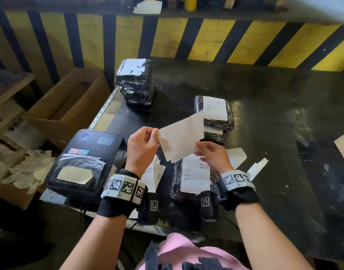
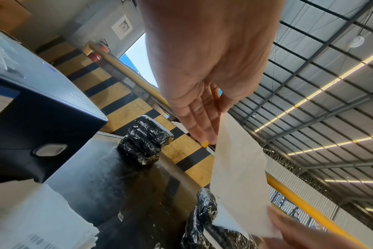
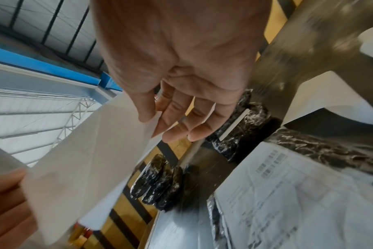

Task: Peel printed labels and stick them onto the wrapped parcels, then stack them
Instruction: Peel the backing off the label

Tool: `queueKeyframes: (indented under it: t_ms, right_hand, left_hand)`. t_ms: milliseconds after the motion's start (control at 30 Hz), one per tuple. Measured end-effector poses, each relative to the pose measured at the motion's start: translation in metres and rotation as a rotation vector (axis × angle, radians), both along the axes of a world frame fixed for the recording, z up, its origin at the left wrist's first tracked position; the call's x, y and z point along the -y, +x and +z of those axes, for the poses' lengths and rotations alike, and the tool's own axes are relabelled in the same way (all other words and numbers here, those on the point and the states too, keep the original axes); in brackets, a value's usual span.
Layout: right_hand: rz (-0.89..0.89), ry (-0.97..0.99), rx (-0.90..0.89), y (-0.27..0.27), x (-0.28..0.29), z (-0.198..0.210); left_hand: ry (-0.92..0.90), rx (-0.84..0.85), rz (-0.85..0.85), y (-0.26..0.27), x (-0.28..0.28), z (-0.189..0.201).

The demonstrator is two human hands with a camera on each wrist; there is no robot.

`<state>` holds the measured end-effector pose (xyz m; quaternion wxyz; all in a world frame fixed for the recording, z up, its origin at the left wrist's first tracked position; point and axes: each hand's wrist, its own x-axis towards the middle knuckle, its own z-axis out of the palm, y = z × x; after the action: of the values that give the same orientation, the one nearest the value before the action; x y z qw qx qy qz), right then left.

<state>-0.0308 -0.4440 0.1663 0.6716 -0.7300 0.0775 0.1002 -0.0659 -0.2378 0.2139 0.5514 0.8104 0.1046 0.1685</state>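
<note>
Both-handed, fingers [image 1: 154,133] pinching label [image 1: 182,136]

The dark table [image 1: 264,114] carries a label printer [image 1: 83,162] at 9 o'clock, and wrapped parcels [image 1: 136,82] stacked at 11.

Head view: even daylight, fairly bright. The black desk [image 1: 264,106] throws back pale glare patches, strongest right of the labelled parcel [image 1: 214,112]; soft shadows under it. Wide-angle bend curves the striped barrier [image 1: 206,38] above the desk, and corners go dim and smeared. Wrist views: bright roof light strips [image 2: 309,99] backlight the palm; near skin is soft, w/ motion blur on the printed label [image 3: 287,193] and held paper [image 3: 91,160].
</note>
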Motion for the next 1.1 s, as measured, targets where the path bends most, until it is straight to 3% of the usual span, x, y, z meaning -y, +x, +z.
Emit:
queueKeyframes:
  t_ms: [300, 633, 900, 1100]
  right_hand:
    - [-0.171, -0.151, -0.089, 0.017, 0.050, -0.022]
    - [-0.374, -0.111, -0.198, 0.025, 0.083, -0.030]
    - [-0.583, -0.077, -0.131, 0.021, 0.115, -0.029]
    - [-0.592, -0.305, -0.067, 0.017, 0.139, -0.036]
  left_hand:
    - [0.070, 0.053, 0.047, 0.003, -0.019, 0.007]
    - [0.014, 0.087, 0.097, -0.001, -0.029, 0.007]
    - [0.016, 0.116, 0.117, -0.003, -0.022, 0.001]
    - [0.039, 0.110, 0.080, 0.004, -0.004, -0.007]
